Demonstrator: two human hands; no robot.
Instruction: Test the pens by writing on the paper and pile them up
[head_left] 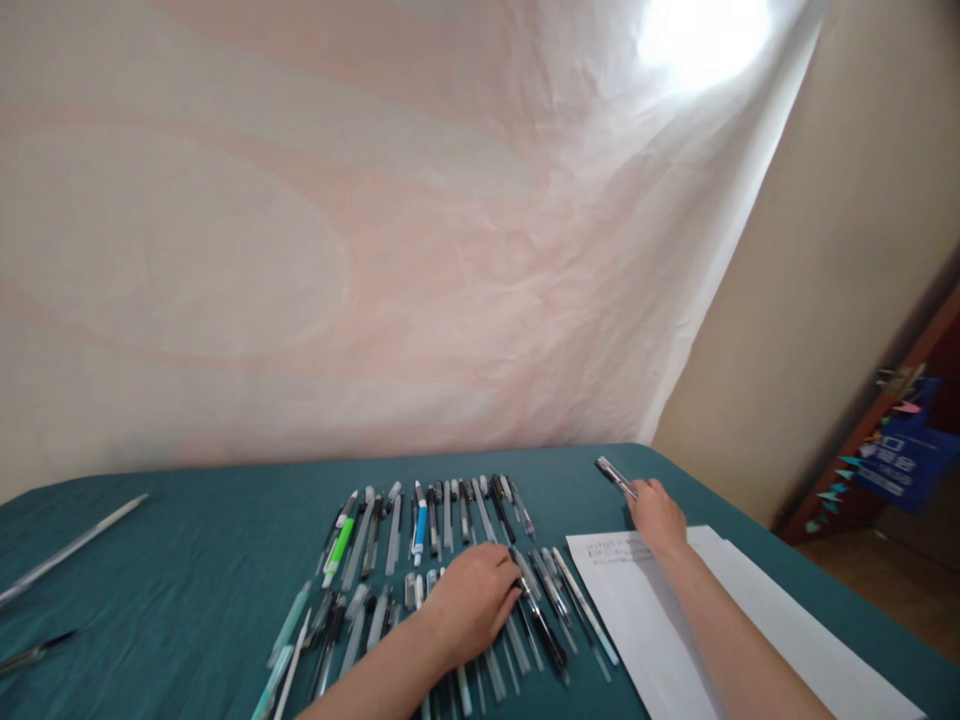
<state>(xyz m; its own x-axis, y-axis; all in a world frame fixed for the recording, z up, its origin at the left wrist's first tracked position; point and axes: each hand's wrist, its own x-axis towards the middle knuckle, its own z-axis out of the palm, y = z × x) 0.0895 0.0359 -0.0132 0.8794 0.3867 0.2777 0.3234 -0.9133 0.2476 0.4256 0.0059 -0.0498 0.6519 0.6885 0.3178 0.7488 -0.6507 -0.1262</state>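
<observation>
My right hand [658, 514] is closed on the near end of a clear-barrelled pen [613, 474]. It reaches past the top of the written-on white paper [626, 580], and the pen points away to the far left. Lower and more central, my left hand [478, 598] has its fingers curled at a dark pen [541, 622] and seems to pinch it near its upper end. Its fingertips are partly hidden. Around and under this hand lies the near row of pens, with a white pen [586, 606] at its right end.
Behind my left hand runs a second row of pens, including a green pen [340, 548] and a blue one [419, 525]. At the left of the green-covered table [187, 590] lie a long pale rod [75, 548] and a dark-tipped pen [34, 655]. A pale curtain [300, 250] hangs behind.
</observation>
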